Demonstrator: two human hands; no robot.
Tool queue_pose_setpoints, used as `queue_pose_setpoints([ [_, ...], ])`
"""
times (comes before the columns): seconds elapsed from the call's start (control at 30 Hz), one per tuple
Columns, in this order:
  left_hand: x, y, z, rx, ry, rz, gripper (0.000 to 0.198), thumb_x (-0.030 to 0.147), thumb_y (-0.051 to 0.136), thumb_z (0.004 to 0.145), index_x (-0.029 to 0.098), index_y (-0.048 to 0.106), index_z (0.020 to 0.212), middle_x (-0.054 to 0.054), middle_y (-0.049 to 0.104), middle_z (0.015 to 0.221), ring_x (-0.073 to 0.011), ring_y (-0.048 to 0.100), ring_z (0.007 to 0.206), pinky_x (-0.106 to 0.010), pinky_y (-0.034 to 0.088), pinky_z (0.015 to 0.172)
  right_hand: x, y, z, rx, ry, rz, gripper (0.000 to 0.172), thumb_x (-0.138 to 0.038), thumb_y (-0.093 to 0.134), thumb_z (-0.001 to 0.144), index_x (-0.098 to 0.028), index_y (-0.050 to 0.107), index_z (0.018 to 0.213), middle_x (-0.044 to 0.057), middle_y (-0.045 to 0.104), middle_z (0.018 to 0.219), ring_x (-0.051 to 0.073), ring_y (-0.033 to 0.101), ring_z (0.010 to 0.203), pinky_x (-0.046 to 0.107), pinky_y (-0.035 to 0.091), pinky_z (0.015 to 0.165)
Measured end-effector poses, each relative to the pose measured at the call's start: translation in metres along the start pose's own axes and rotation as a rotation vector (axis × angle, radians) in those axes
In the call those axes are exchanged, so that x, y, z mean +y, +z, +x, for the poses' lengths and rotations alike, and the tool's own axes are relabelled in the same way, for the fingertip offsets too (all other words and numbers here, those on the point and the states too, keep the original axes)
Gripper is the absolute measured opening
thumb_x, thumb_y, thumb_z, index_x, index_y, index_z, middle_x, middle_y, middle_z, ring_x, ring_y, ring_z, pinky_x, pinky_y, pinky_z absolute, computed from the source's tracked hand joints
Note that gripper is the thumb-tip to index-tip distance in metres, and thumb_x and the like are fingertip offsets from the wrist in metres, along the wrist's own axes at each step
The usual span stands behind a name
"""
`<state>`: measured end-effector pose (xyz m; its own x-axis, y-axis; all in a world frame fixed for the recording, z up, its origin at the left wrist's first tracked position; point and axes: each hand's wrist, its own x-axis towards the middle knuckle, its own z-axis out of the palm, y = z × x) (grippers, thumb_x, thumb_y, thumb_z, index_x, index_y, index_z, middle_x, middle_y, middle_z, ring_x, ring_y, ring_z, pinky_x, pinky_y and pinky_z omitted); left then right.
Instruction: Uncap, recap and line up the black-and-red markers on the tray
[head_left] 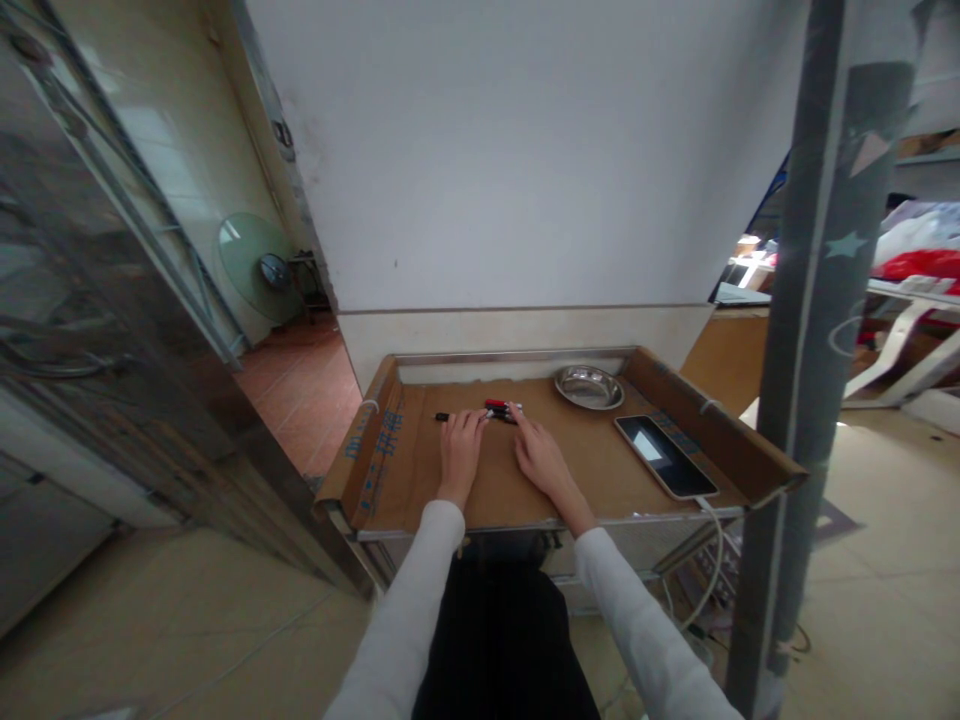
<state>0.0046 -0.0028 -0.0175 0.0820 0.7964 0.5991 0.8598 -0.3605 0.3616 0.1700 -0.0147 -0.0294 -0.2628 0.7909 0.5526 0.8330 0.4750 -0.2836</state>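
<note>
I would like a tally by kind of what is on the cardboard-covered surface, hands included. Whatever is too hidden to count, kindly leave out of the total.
Hands: 2 (left hand, right hand)
Red pen: 1
Metal dish: 1
Phone: 1
Cable at the phone: 1
Total: 6
Black pens by the hands: left out, partly covered and too small to count.

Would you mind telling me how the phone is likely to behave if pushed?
The phone would probably slide rather than roll, being a flat slab lying on the cardboard. Its attached white cable may tug or drag, and the reflective screen looks fragile.
</note>
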Motion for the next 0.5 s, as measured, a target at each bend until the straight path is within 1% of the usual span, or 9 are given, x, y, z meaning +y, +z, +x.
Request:
queue_pose_setpoints([
  [0.1,-0.008,0.0,-0.003,0.055,-0.183,0.059,0.022,0.026,0.044,0.09,0.021,0.062,0.102,-0.008,0.061,0.1,-0.0236,0.051,0.092,-0.036,0.039,0.081,0.005,0.002,0.002,0.012,0.07,-0.104,0.05,-0.009,0.034,0.082,-0.015,0.045,0.13,0.011,0.049,0.131,0.021,0.045,0.116,0.036,0.038,0.096],
  [0.17,-0.014,0.004,-0.005,0.064,-0.251,0.057,0.022,0.023,0.043,0.09,0.019,0.063,0.098,-0.009,0.061,0.098,-0.024,0.05,0.092,-0.037,0.04,0.08,0.007,0.003,0.003,-0.002,0.125,-0.173,0.045,-0.008,0.037,0.081,-0.016,0.052,0.123,0.012,0.051,0.128,0.021,0.046,0.114,0.036,0.038,0.095],
  [0.23,-0.019,0.009,-0.006,0.068,-0.257,0.026,0.022,0.021,0.042,0.09,0.018,0.063,0.095,-0.009,0.059,0.096,-0.0231,0.05,0.092,-0.037,0.041,0.08,0.007,0.003,0.005,-0.022,0.155,-0.221,0.042,-0.009,0.04,0.081,-0.018,0.054,0.12,0.011,0.053,0.124,0.022,0.047,0.11,0.036,0.039,0.093],
  [0.33,-0.025,0.019,-0.006,0.082,-0.227,-0.031,0.02,0.017,0.043,0.089,0.018,0.062,0.093,-0.007,0.057,0.096,-0.0206,0.051,0.093,-0.035,0.043,0.083,0.007,0.003,0.007,-0.041,0.172,-0.257,0.041,-0.011,0.044,0.081,-0.021,0.055,0.119,0.01,0.054,0.121,0.022,0.047,0.107,0.035,0.039,0.09],
  [0.5,-0.027,0.028,0.001,0.081,-0.228,-0.056,0.018,0.008,0.042,0.087,0.017,0.057,0.095,-0.007,0.054,0.098,-0.0191,0.051,0.095,-0.035,0.044,0.085,0.007,0.005,0.01,-0.047,0.175,-0.266,0.035,-0.014,0.043,0.084,-0.022,0.057,0.116,0.01,0.055,0.115,0.022,0.048,0.104,0.033,0.038,0.086],
])
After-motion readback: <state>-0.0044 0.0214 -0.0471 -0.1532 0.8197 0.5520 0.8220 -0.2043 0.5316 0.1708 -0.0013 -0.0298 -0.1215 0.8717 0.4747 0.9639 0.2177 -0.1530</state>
